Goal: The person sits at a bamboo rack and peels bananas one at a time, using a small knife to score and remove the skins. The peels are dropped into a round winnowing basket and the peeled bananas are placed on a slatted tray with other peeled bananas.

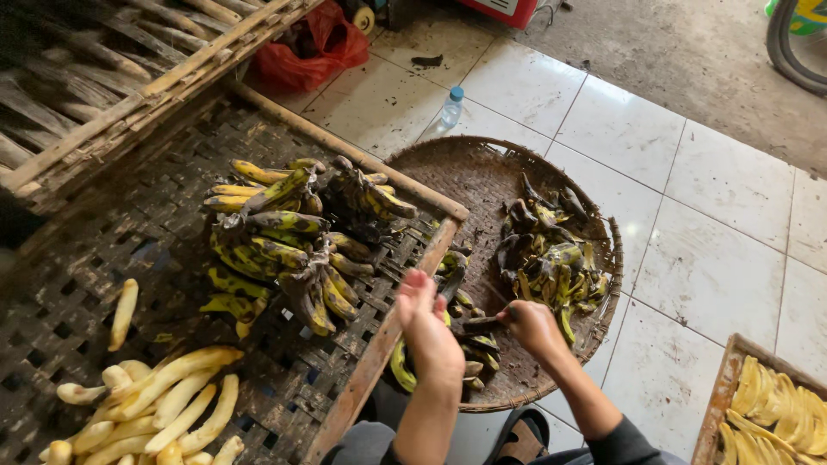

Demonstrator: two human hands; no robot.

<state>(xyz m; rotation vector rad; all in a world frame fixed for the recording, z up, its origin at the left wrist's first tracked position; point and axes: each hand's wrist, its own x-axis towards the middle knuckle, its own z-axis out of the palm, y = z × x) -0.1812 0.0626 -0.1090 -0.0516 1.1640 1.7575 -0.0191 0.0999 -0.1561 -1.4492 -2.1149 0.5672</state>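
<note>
Blackened banana (457, 297) gripped by left hand (428, 331); right hand (532, 327) clamped on knife (484, 323), hands apart, red bag (312, 52) behind

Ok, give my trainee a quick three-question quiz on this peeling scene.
1. True or false: the peeled bananas lie in the round basket.
2. What does the right hand grip? A) bottle B) dark banana C) red bag
3. What fills the basket's far side?

Key:
1. False; they lie on the woven rack.
2. B; the left hand holds it too.
3. A pile of peels.
</note>
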